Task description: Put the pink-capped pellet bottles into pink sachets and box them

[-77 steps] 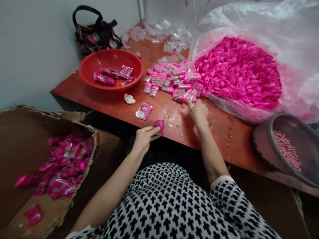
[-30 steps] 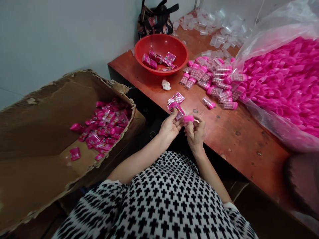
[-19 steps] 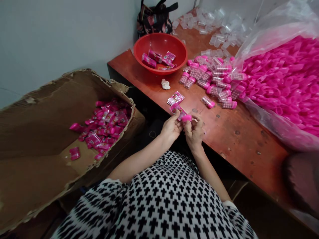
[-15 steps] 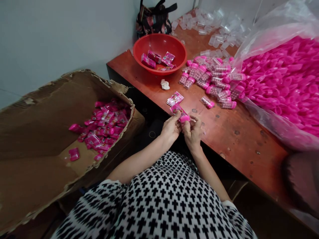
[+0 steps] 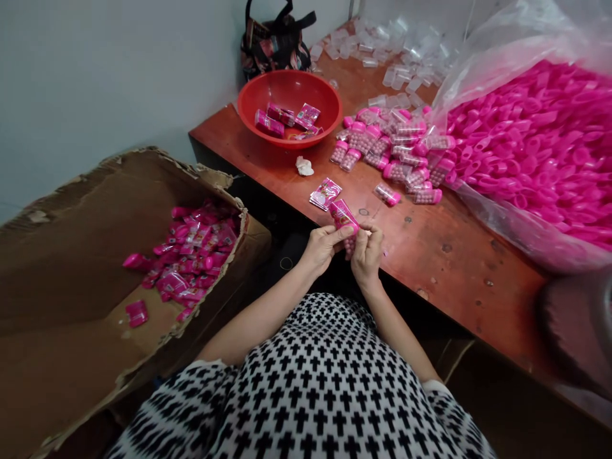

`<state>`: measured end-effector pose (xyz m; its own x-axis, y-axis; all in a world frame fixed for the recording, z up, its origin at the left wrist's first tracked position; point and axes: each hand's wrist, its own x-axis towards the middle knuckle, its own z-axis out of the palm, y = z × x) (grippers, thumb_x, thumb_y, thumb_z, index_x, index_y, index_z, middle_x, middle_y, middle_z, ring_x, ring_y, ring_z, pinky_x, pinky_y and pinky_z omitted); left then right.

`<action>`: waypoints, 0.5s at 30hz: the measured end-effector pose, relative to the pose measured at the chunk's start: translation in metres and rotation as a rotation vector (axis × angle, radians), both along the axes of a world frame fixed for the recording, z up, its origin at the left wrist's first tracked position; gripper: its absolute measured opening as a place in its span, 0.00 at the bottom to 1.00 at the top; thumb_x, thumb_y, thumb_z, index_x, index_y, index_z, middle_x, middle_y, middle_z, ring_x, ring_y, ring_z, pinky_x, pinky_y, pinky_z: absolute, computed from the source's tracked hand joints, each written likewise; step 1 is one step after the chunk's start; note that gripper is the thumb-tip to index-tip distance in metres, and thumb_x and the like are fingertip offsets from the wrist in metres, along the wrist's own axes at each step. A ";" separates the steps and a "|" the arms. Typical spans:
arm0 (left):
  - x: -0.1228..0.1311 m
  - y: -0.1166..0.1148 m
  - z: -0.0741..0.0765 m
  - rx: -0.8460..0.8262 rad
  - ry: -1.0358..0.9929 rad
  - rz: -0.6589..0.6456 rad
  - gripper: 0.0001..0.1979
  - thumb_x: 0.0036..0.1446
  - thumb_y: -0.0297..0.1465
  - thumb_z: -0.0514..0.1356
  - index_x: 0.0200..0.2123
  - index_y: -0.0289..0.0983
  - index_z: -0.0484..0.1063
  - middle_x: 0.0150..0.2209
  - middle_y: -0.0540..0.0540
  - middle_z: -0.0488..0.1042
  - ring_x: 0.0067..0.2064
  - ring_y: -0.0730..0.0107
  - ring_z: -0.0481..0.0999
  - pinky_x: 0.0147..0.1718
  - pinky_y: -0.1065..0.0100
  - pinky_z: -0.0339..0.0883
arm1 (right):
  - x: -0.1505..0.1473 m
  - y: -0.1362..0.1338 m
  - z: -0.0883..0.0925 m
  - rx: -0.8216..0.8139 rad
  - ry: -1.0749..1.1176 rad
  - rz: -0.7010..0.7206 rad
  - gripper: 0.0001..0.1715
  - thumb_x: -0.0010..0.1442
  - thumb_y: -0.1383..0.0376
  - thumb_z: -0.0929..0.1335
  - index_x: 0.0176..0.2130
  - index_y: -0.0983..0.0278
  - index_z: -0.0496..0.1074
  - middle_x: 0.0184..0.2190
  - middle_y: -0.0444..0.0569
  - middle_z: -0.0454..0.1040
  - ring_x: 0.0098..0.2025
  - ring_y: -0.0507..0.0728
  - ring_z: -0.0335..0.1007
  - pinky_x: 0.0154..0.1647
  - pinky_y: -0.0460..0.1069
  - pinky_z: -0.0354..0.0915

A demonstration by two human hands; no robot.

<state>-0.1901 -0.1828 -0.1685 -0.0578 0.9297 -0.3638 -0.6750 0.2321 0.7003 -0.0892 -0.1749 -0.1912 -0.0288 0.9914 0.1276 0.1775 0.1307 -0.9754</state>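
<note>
The pink wrapper [image 5: 342, 213] is between your two hands, just above the front edge of the worktop [image 5: 430, 255], tilted, its far end close to the stack of flat wrappers [image 5: 326, 193]. A jar of pink beads [image 5: 350, 247] shows below its near end, partly hidden by your fingers. Your left hand [image 5: 324, 248] is closed around the wrapper, thumb on top, a hold that likely keeps it steady. Your right hand [image 5: 368, 255] is curled tight, thumb and fingers pinched at the wrapper's near edge; how far they also grip the jar you cannot tell from here. The stack sits just beyond your left fingers, presumably for easy reach. One bead jar [image 5: 387, 194] lies apart on its side, near the heap of capped bead jars [image 5: 396, 150]; perhaps it is set out singly to be handy. Farther out, the red bowl [image 5: 303, 83] holds printed packets [image 5: 269, 123], and the cardboard box [image 5: 57, 287], probably kept on your left to gather them, holds wrapped pieces [image 5: 191, 255]. To your right, a clear bag spills over with pink plastic pieces [image 5: 530, 153]. Wrapper, stack and packets all carry printing, but too small to read; you can make out no brand.
</note>
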 end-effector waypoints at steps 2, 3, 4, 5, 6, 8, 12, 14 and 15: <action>-0.001 0.000 -0.001 0.029 0.054 -0.042 0.14 0.39 0.34 0.70 0.20 0.29 0.72 0.20 0.47 0.72 0.21 0.74 0.70 0.24 0.70 0.65 | -0.001 0.000 0.002 -0.008 0.012 -0.019 0.15 0.65 0.52 0.55 0.42 0.60 0.57 0.21 0.40 0.65 0.18 0.49 0.63 0.19 0.45 0.62; -0.002 0.000 -0.002 0.037 0.076 -0.047 0.14 0.39 0.34 0.70 0.20 0.29 0.73 0.20 0.47 0.72 0.22 0.74 0.70 0.25 0.70 0.66 | -0.001 0.001 0.001 0.009 -0.010 -0.018 0.16 0.65 0.52 0.55 0.42 0.61 0.57 0.21 0.40 0.65 0.18 0.50 0.64 0.19 0.46 0.62; -0.002 0.000 -0.002 0.040 0.090 -0.037 0.14 0.39 0.34 0.70 0.21 0.29 0.73 0.20 0.47 0.72 0.22 0.74 0.71 0.26 0.70 0.66 | 0.000 0.002 0.000 0.038 -0.048 -0.013 0.16 0.65 0.52 0.56 0.42 0.61 0.58 0.22 0.41 0.66 0.19 0.50 0.65 0.20 0.46 0.62; -0.001 0.000 -0.002 0.038 0.095 -0.010 0.13 0.39 0.34 0.70 0.21 0.29 0.73 0.20 0.48 0.72 0.22 0.75 0.71 0.26 0.70 0.66 | 0.001 0.003 -0.002 0.072 -0.097 -0.003 0.17 0.64 0.51 0.56 0.42 0.61 0.58 0.24 0.42 0.67 0.20 0.50 0.66 0.21 0.46 0.63; -0.001 0.000 -0.001 0.029 0.089 0.026 0.13 0.38 0.34 0.70 0.22 0.30 0.74 0.21 0.48 0.72 0.23 0.75 0.71 0.27 0.70 0.66 | 0.002 0.004 -0.004 0.106 -0.145 0.007 0.17 0.64 0.51 0.57 0.42 0.61 0.58 0.25 0.43 0.68 0.22 0.51 0.67 0.22 0.47 0.64; 0.003 -0.001 0.000 -0.001 0.047 0.088 0.14 0.36 0.34 0.71 0.23 0.30 0.74 0.21 0.49 0.72 0.23 0.76 0.70 0.28 0.70 0.66 | 0.004 0.006 -0.007 0.163 -0.211 0.010 0.18 0.63 0.50 0.57 0.41 0.61 0.58 0.27 0.45 0.68 0.24 0.52 0.68 0.24 0.48 0.65; 0.011 -0.003 0.000 -0.032 0.018 0.062 0.15 0.33 0.33 0.72 0.20 0.30 0.72 0.19 0.49 0.71 0.23 0.76 0.71 0.28 0.70 0.67 | 0.005 0.009 -0.005 0.124 -0.126 -0.019 0.16 0.64 0.50 0.57 0.36 0.60 0.56 0.21 0.41 0.65 0.19 0.51 0.64 0.19 0.46 0.62; 0.012 -0.004 -0.001 -0.028 0.044 0.030 0.16 0.33 0.34 0.72 0.18 0.30 0.70 0.18 0.48 0.71 0.22 0.75 0.70 0.27 0.70 0.66 | 0.005 0.008 -0.001 0.017 0.010 -0.020 0.16 0.64 0.50 0.57 0.34 0.59 0.55 0.18 0.38 0.62 0.16 0.49 0.61 0.16 0.45 0.60; 0.011 -0.004 -0.001 -0.026 0.048 0.023 0.16 0.34 0.35 0.72 0.18 0.30 0.70 0.18 0.48 0.70 0.21 0.75 0.70 0.25 0.70 0.66 | 0.005 0.007 0.000 -0.049 0.080 -0.005 0.16 0.63 0.50 0.57 0.33 0.59 0.55 0.18 0.37 0.62 0.15 0.49 0.60 0.15 0.44 0.59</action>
<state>-0.1786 -0.1867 -0.1695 -0.0970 0.9180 -0.3845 -0.6463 0.2356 0.7258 -0.0837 -0.1683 -0.1907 -0.0158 0.9966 0.0810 0.0993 0.0821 -0.9917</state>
